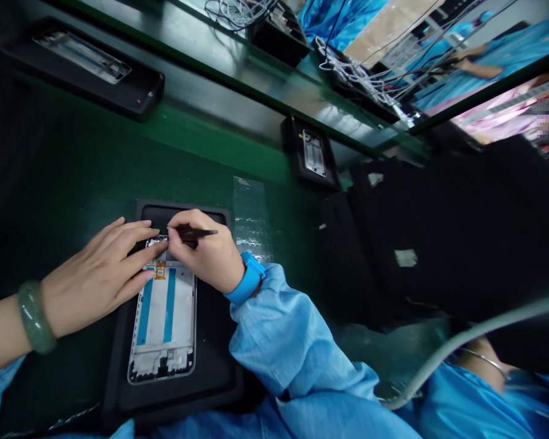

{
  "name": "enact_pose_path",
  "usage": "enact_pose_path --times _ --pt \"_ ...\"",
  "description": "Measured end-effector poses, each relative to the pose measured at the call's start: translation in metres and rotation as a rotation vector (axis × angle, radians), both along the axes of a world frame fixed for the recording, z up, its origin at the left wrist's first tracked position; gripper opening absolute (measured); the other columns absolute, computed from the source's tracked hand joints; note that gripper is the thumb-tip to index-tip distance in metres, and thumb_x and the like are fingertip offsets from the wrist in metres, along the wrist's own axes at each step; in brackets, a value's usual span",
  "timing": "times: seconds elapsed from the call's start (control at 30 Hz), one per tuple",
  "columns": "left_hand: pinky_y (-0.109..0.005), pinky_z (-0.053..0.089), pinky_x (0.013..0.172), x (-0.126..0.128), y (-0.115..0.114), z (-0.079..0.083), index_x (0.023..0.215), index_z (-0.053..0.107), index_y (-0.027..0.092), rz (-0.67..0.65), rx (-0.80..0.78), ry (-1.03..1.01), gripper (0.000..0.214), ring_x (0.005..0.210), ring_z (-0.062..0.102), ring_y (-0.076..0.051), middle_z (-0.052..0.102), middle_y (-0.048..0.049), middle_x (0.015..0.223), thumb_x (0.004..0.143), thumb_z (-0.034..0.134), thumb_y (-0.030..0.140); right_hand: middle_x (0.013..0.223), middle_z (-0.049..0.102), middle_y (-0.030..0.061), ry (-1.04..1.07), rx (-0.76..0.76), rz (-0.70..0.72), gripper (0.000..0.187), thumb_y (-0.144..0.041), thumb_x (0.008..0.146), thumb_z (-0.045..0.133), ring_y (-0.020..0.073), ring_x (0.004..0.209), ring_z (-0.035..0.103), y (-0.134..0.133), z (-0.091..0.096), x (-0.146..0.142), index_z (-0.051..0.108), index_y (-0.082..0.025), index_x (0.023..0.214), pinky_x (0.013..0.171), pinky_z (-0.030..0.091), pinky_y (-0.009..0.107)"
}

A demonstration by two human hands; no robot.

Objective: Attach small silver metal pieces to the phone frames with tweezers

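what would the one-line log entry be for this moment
left hand: fingertips on top of phone frame | right hand: grips thin dark tool at frame's top edge | frame lies in black tray

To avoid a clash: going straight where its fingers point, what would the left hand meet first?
Probably the right hand, holding dark tweezers just ahead over the phone frame; depth is unclear.
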State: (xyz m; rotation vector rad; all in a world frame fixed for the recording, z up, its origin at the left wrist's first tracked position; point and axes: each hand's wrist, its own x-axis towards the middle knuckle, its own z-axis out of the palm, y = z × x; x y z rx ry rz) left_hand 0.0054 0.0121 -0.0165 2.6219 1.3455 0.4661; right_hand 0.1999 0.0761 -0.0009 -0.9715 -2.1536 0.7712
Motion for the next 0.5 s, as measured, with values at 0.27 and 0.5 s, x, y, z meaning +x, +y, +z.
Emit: enact_pose_path --times 0.27,0.5 --pt "-0.052 0.027 0.112 0.0004 -0.0002 0.0015 0.132 0.046 0.021 0.007 -0.013 -0.023 0.043 0.129 0.04 -0.027 0.049 -0.0116 0.131 0.091 0.043 0.031 0.083 0.064 0.0009 0.159 -0.285 -0.044 0.012 -0.032 0.084 0.056 0.0124 0.072 0.065 0.0078 -0.0066 0.0046 0.055 -0.02 0.089 0.065 0.053 0.025" --pt "-0.051 0.027 0.112 0.001 -0.0005 0.0005 0.133 0.046 0.02 0.001 -0.005 -0.015 0.043 0.13 0.039 -0.026 0.049 -0.0122 0.131 0.091 0.042 0.029 0.086 0.064 0.0 0.13 -0.24 -0.027 0.008 -0.029 0.084 0.056 0.0109 0.073 0.064 0.006 -0.0033 0.0012 0.057 -0.021 0.084 0.068 0.055 0.023"
